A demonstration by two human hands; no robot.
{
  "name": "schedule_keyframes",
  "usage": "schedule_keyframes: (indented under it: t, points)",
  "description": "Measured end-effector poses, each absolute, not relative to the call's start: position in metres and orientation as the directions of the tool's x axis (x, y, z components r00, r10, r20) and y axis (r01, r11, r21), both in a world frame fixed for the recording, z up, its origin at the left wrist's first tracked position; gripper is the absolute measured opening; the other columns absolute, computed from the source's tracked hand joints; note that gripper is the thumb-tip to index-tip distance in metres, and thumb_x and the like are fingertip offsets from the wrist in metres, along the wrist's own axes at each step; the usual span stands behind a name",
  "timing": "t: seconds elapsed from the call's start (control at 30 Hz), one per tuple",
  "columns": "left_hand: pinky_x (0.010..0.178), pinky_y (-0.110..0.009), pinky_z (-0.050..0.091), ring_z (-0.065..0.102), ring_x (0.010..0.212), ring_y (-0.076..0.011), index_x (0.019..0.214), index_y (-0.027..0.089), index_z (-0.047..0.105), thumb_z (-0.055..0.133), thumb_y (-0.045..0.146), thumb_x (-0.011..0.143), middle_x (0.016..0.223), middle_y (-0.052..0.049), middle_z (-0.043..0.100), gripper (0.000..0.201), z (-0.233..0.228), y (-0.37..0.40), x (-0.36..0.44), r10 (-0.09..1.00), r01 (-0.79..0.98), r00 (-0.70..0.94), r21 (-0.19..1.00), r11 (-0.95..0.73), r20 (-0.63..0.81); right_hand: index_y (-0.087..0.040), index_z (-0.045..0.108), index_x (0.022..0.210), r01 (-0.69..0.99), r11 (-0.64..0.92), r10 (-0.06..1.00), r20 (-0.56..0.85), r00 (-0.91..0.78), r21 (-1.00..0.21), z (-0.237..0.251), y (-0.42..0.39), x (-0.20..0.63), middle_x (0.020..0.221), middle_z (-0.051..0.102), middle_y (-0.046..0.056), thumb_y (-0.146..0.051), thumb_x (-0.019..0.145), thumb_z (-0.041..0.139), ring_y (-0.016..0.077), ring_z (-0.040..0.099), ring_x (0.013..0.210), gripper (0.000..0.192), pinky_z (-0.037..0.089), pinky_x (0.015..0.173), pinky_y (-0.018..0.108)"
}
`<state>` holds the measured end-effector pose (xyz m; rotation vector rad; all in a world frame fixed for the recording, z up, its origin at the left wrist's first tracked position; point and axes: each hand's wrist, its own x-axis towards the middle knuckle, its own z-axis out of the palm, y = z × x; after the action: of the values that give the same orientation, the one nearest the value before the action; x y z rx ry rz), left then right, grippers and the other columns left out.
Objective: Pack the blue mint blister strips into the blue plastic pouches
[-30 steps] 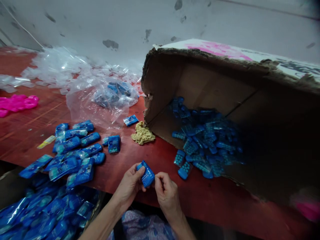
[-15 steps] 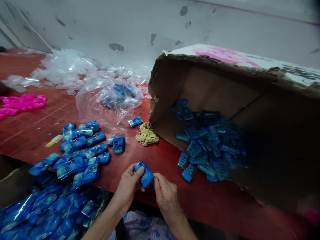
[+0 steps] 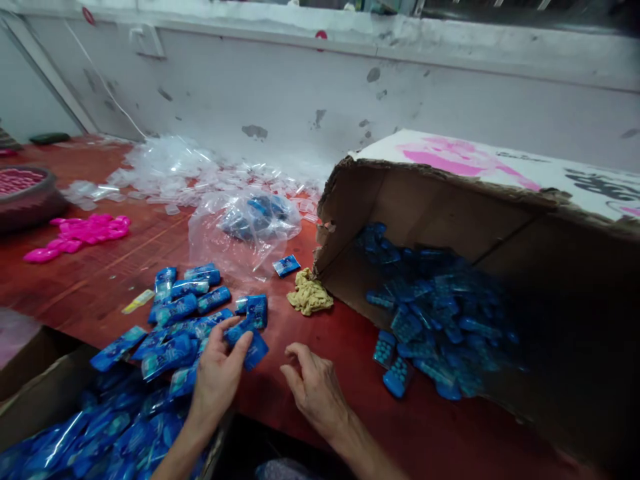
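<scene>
My left hand (image 3: pixel 220 367) pinches a flat blue printed packet (image 3: pixel 257 352) between thumb and fingers, over the near side of the wrapped blue packs. My right hand (image 3: pixel 317 387) is a short way to the right above the red table, its thumb and fingers apart with nothing visible between them. Left of my hands lies a loose group of blue wrapped packs (image 3: pixel 176 310). Just beyond the held packet is another small pack (image 3: pixel 257 311). A single flat blue packet (image 3: pixel 286 266) rests farther back, near a crumpled yellowish lump (image 3: pixel 310 293).
A torn cardboard box (image 3: pixel 345 193) lies on its side at right, with small blue-filled clear cases (image 3: pixel 430 307) spilling out. At lower left, an open carton (image 3: pixel 45 393) holds many blue packs. Behind are a clear bag (image 3: pixel 210 233), clear plastic pieces (image 3: pixel 165 163) and pink pieces (image 3: pixel 90 230).
My left hand has moved left with the blue packet, toward the wrapped packs. My right hand has come away from the packet and opened. The view has tilted upward.
</scene>
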<state>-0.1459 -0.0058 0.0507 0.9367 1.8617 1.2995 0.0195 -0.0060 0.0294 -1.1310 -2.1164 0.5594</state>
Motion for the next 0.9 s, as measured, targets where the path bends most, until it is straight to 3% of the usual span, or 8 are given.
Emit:
schedule_keyframes:
  t: [0.07, 0.17, 0.23, 0.33, 0.47, 0.57, 0.73, 0.9]
  points:
    - [0.061, -0.033, 0.045, 0.058, 0.063, -0.0205, 0.117, 0.019, 0.047, 0.053, 0.044, 0.072, 0.07, -0.002, 0.061, 0.052, 0.052, 0.001, -0.168, 0.803, 0.485, -0.593, 0.822, 0.298, 0.059, -0.017, 0.052, 0.097, 0.57, 0.558, 0.829, 0.371, -0.419, -0.603, 0.03, 0.007, 0.016, 0.086, 0.065, 0.007, -0.019, 0.083, 0.045, 0.0193, 0.061, 0.077, 0.016, 0.046, 0.068, 0.028]
    - [0.073, -0.042, 0.043, 0.058, 0.086, -0.0309, 0.128, 0.012, 0.037, 0.044, 0.043, 0.078, 0.093, -0.015, 0.062, 0.059, 0.051, 0.007, -0.188, 0.787, 0.797, -0.543, 0.476, 0.372, 0.294, -0.018, 0.055, 0.095, 0.626, 0.57, 0.821, 0.393, -0.413, -0.533, 0.03, 0.033, 0.009, 0.09, 0.062, 0.007, -0.015, 0.084, 0.043, 0.0194, 0.058, 0.085, 0.017, 0.045, 0.077, 0.03]
    - [0.084, -0.047, 0.038, 0.047, 0.109, -0.0361, 0.13, 0.009, 0.035, 0.042, 0.039, 0.08, 0.113, -0.022, 0.054, 0.059, 0.046, 0.009, -0.189, 0.79, 0.894, -0.438, 0.299, 0.334, 0.428, -0.018, 0.055, 0.1, 0.692, 0.555, 0.83, 0.361, -0.425, -0.462, 0.032, 0.057, 0.0, 0.097, 0.06, 0.008, -0.014, 0.084, 0.043, 0.0197, 0.055, 0.092, 0.02, 0.043, 0.081, 0.031]
    - [0.094, -0.052, 0.026, 0.026, 0.126, -0.0367, 0.127, 0.009, 0.04, 0.043, 0.032, 0.081, 0.129, -0.022, 0.045, 0.051, 0.035, 0.011, -0.179, 0.782, 0.948, -0.319, 0.167, 0.272, 0.536, -0.017, 0.052, 0.109, 0.76, 0.529, 0.846, 0.305, -0.437, -0.379, 0.037, 0.1, -0.017, 0.106, 0.057, 0.009, -0.014, 0.084, 0.043, 0.0203, 0.051, 0.1, 0.027, 0.041, 0.085, 0.032]
    - [0.095, -0.054, 0.024, 0.03, 0.125, -0.0358, 0.115, 0.014, 0.055, 0.041, 0.026, 0.081, 0.127, -0.017, 0.051, 0.039, 0.018, 0.027, -0.165, 0.89, 0.995, -0.09, 0.069, 0.066, 0.448, -0.02, 0.052, 0.113, 0.8, 0.505, 0.861, 0.255, -0.44, -0.324, 0.037, 0.153, -0.04, 0.115, 0.055, 0.01, -0.009, 0.086, 0.039, 0.0214, 0.049, 0.107, 0.031, 0.039, 0.088, 0.036]
    - [0.095, -0.055, 0.025, 0.036, 0.121, -0.0358, 0.114, 0.018, 0.057, 0.045, 0.027, 0.078, 0.127, -0.015, 0.052, 0.039, 0.008, 0.044, -0.162, 0.937, 0.994, 0.061, 0.069, -0.089, 0.344, -0.019, 0.054, 0.109, 0.84, 0.459, 0.887, 0.193, -0.419, -0.288, 0.03, 0.184, -0.049, 0.116, 0.054, 0.008, -0.017, 0.087, 0.046, 0.0215, 0.051, 0.105, 0.023, 0.043, 0.085, 0.038]
    - [0.093, -0.056, 0.027, 0.04, 0.119, -0.0353, 0.114, 0.019, 0.057, 0.044, 0.026, 0.079, 0.122, -0.014, 0.056, 0.039, -0.006, 0.06, -0.165, 0.963, 0.991, 0.071, 0.091, -0.098, 0.259, -0.016, 0.051, 0.112, 0.899, 0.368, 0.93, 0.084, -0.359, -0.236, 0.015, 0.222, -0.048, 0.112, 0.054, 0.007, -0.029, 0.086, 0.051, 0.0193, 0.057, 0.092, 0.029, 0.049, 0.077, 0.039]
    - [0.093, -0.054, 0.028, 0.045, 0.115, -0.0326, 0.114, 0.022, 0.058, 0.042, 0.019, 0.079, 0.121, -0.012, 0.058, 0.038, -0.02, 0.058, -0.171, 0.964, 0.993, 0.055, 0.09, -0.081, 0.259, -0.017, 0.051, 0.111, 0.877, 0.437, 0.896, 0.013, -0.444, -0.198, 0.006, 0.237, -0.042, 0.113, 0.054, 0.007, -0.028, 0.086, 0.05, 0.0192, 0.057, 0.093, 0.028, 0.048, 0.078, 0.039]
